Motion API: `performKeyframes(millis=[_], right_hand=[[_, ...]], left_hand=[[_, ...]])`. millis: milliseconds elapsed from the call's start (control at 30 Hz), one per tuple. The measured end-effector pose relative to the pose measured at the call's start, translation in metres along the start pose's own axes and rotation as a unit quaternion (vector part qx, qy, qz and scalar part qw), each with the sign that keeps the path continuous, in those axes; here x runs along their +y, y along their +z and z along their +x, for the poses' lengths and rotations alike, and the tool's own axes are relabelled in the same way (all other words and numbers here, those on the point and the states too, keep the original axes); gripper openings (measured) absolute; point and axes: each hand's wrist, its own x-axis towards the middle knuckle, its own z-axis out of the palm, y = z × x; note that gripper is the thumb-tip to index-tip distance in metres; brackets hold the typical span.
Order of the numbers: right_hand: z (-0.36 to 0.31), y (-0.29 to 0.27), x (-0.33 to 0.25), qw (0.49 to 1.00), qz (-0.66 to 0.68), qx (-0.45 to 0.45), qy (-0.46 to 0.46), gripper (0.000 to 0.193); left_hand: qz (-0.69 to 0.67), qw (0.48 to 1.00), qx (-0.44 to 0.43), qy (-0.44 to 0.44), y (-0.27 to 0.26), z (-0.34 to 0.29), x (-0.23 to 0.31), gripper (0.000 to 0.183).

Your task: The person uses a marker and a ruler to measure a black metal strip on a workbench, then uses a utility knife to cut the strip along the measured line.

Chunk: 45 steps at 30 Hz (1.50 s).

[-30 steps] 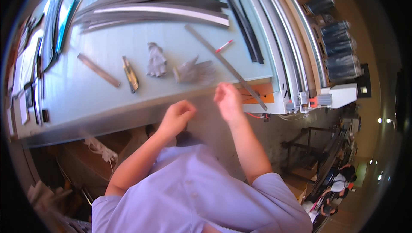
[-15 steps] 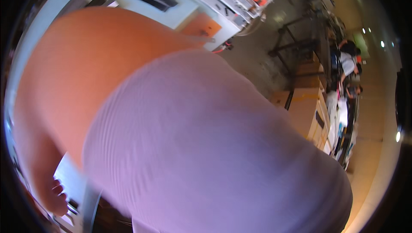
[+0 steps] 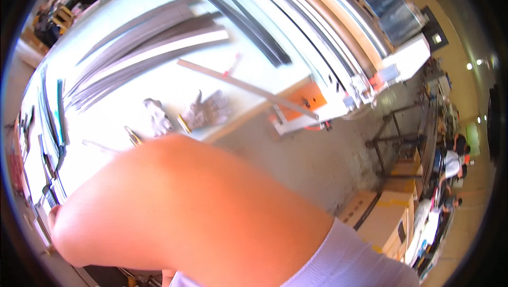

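My bare right arm [image 3: 196,207], with its pale lilac sleeve [image 3: 344,258], fills the lower middle of the head view. It reaches left over the white table [image 3: 264,88]. A small bit of skin shows past its left end, but my right hand's fingers are hidden. My left hand is not in view. Beyond the arm lie two grey work gloves [image 3: 203,112] and a slim brass-coloured tool [image 3: 132,135]. A long thin metal bar [image 3: 248,87] slants toward the table's right edge. Dark flat strips [image 3: 143,51] lie in a bundle farther back.
Two black bars [image 3: 243,25] lie near a long roller machine [image 3: 323,28] with an orange end plate [image 3: 304,99]. More strips [image 3: 50,123] lie at the left. Right of the table are cardboard boxes [image 3: 378,215], a dark metal frame [image 3: 394,133] and several distant people [image 3: 452,165].
The view has swung, bringing the tabletop, gloves and strips into sight. My sleeve has dropped to the lower right. The right hand's curled fingers, seen earlier at lower left, are now hidden.
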Motion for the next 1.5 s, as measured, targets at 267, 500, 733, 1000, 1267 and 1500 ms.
performKeyframes(millis=[267, 500, 733, 1000, 1267, 1500], right_hand=[[-0.129, 0.208, -0.031, 0.872, 0.394, 0.246, 0.156, 0.009], [-0.360, 0.366, -0.085, 0.764, 0.525, 0.109, 0.359, 0.016], [-0.339, 0.361, -0.070, 0.669, 0.578, 0.238, 0.402, 0.017], [-0.276, 0.308, -0.056, 0.178, 0.748, 0.433, 0.470, 0.020], [-0.248, 0.296, -0.053, 0.228, 0.861, 0.356, 0.281, 0.032], [-0.224, 0.245, -0.057, 0.359, 0.571, 0.565, 0.475, 0.027]], left_hand=[[-0.009, 0.982, 0.186, 0.018, -0.053, 0.009, -0.022, 0.013], [0.213, 0.892, 0.391, 0.078, -0.113, 0.070, 0.000, 0.012], [0.273, 0.835, 0.470, 0.087, -0.153, 0.176, 0.013, 0.036], [0.328, 0.852, 0.294, 0.284, -0.097, 0.087, 0.022, 0.016], [0.182, 0.870, 0.273, 0.367, -0.050, -0.018, 0.044, 0.020], [0.093, 0.869, 0.312, 0.372, -0.027, -0.045, 0.082, 0.020]])
